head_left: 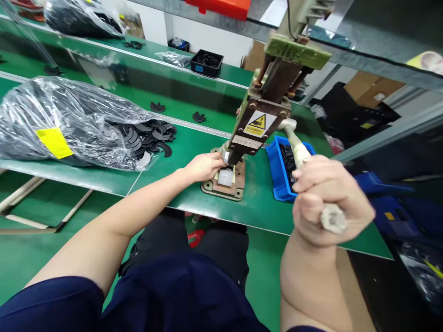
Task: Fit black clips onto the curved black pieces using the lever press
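Press (pixel 265 105) is set near the front edge of the bench (pixel 263 205), its lever (pixel 298 147) wrapped by the right grip (pixel 332 198), while the left grip (pixel 204 167), its hold unclear, could be pinched if the lever is pulled.

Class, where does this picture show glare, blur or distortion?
Head view: white glare streaks the clear plastic bag; same view: the right hand and the lever it grips look blurred; same view: the right forearm looks oversized, perhaps lens-stretched; same view: the warning label's small print is too soft to read.
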Action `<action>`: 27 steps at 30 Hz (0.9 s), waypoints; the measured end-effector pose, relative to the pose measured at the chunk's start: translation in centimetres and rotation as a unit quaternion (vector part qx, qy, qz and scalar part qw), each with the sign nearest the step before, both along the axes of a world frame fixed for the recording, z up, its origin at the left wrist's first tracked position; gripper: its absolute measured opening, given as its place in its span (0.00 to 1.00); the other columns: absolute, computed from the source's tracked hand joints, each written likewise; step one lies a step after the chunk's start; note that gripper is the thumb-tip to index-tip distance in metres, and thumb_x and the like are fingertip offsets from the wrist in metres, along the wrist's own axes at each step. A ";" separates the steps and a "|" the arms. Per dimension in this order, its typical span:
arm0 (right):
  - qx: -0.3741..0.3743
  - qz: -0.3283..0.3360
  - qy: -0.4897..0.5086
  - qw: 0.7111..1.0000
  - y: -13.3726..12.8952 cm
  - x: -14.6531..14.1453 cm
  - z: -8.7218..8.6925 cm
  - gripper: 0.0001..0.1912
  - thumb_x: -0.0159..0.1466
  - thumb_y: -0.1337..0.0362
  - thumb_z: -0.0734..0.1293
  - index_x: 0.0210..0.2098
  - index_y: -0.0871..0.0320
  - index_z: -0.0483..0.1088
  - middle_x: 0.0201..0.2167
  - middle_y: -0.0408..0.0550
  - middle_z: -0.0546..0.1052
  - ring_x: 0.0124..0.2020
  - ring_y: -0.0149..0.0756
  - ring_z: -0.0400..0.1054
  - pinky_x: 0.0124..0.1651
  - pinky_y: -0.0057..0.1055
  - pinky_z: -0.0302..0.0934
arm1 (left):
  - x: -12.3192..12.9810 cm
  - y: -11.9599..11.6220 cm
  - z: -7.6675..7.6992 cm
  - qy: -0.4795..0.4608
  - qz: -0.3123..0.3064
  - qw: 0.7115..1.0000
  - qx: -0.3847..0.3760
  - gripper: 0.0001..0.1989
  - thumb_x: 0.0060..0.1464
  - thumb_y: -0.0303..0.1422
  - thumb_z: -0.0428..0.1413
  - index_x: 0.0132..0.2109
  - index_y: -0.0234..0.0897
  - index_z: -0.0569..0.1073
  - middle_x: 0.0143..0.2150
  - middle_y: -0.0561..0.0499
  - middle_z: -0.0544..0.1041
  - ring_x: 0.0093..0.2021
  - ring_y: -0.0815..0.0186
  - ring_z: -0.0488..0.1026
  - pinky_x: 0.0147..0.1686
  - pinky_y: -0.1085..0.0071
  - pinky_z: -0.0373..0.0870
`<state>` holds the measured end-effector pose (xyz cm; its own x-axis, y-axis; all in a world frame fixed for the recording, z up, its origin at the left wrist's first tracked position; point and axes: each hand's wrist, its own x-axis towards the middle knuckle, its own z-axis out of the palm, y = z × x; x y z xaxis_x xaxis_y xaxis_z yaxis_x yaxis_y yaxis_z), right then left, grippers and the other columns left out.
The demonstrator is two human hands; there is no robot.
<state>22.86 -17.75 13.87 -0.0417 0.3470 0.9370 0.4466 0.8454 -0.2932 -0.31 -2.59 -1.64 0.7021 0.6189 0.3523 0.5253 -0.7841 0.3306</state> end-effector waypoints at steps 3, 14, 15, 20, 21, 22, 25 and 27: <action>-0.003 -0.047 -0.014 0.999 -0.7 0.4 -3.8 0.14 0.63 0.58 0.73 0.24 0.52 0.68 0.24 0.41 0.76 0.33 0.37 0.76 0.54 0.54 0.73 | 0.3 -0.2 0.1 -0.012 -0.006 1.000 -0.001 0.18 0.73 0.34 0.49 0.56 0.41 0.84 0.56 0.44 0.82 0.55 0.58 0.80 0.53 0.64 0.76; 0.085 -0.070 0.102 0.989 1.3 -0.3 -7.5 0.16 0.62 0.52 0.74 0.23 0.48 0.69 0.18 0.38 0.70 0.28 0.37 0.73 0.52 0.55 0.72 | -13.3 4.8 2.8 0.233 0.145 0.961 -0.020 0.25 0.59 0.27 0.56 0.62 0.37 0.81 0.60 0.39 0.82 0.61 0.49 0.75 0.63 0.56 0.69; 0.093 -0.071 0.110 0.987 1.5 -0.4 -7.6 0.15 0.62 0.52 0.74 0.24 0.47 0.69 0.18 0.38 0.70 0.27 0.37 0.72 0.52 0.54 0.72 | -15.1 5.5 3.0 0.263 0.163 0.950 -0.030 0.26 0.57 0.27 0.57 0.62 0.38 0.82 0.60 0.39 0.82 0.61 0.49 0.75 0.64 0.56 0.68; 0.121 -0.066 0.126 0.982 1.8 -0.8 -7.8 0.12 0.62 0.53 0.75 0.26 0.46 0.72 0.18 0.38 0.68 0.26 0.37 0.71 0.50 0.52 0.73 | -18.5 7.3 2.9 0.375 0.142 0.915 -0.040 0.29 0.57 0.31 0.59 0.66 0.42 0.79 0.65 0.43 0.80 0.63 0.51 0.72 0.64 0.60 0.65; 0.117 -0.065 0.123 0.983 1.8 -0.7 -7.8 0.13 0.62 0.53 0.75 0.25 0.47 0.71 0.18 0.38 0.68 0.27 0.37 0.71 0.50 0.53 0.72 | -18.2 7.5 2.6 0.381 0.135 0.914 -0.034 0.28 0.59 0.33 0.58 0.66 0.42 0.78 0.65 0.42 0.80 0.63 0.51 0.72 0.64 0.60 0.65; 0.113 -0.064 0.119 0.984 1.7 -0.7 -7.7 0.14 0.62 0.53 0.74 0.25 0.48 0.70 0.18 0.38 0.69 0.27 0.37 0.71 0.51 0.53 0.72 | -17.8 7.7 2.3 0.378 0.131 0.916 -0.029 0.27 0.61 0.35 0.58 0.66 0.42 0.79 0.64 0.42 0.80 0.63 0.51 0.72 0.64 0.59 0.65; 0.095 -0.067 0.109 0.987 1.3 -0.7 -7.5 0.14 0.64 0.54 0.74 0.25 0.49 0.70 0.19 0.38 0.70 0.28 0.37 0.72 0.52 0.54 0.71 | -16.0 8.1 1.3 0.334 0.133 0.932 -0.037 0.25 0.62 0.41 0.59 0.63 0.41 0.81 0.60 0.40 0.81 0.61 0.50 0.74 0.64 0.59 0.65; 0.086 -0.068 0.105 0.988 1.1 -0.7 -7.4 0.13 0.65 0.55 0.73 0.26 0.48 0.70 0.20 0.38 0.70 0.29 0.37 0.72 0.53 0.55 0.71 | -14.7 8.3 0.8 0.292 0.134 0.944 -0.074 0.26 0.60 0.46 0.61 0.61 0.41 0.82 0.57 0.41 0.82 0.59 0.51 0.77 0.62 0.62 0.67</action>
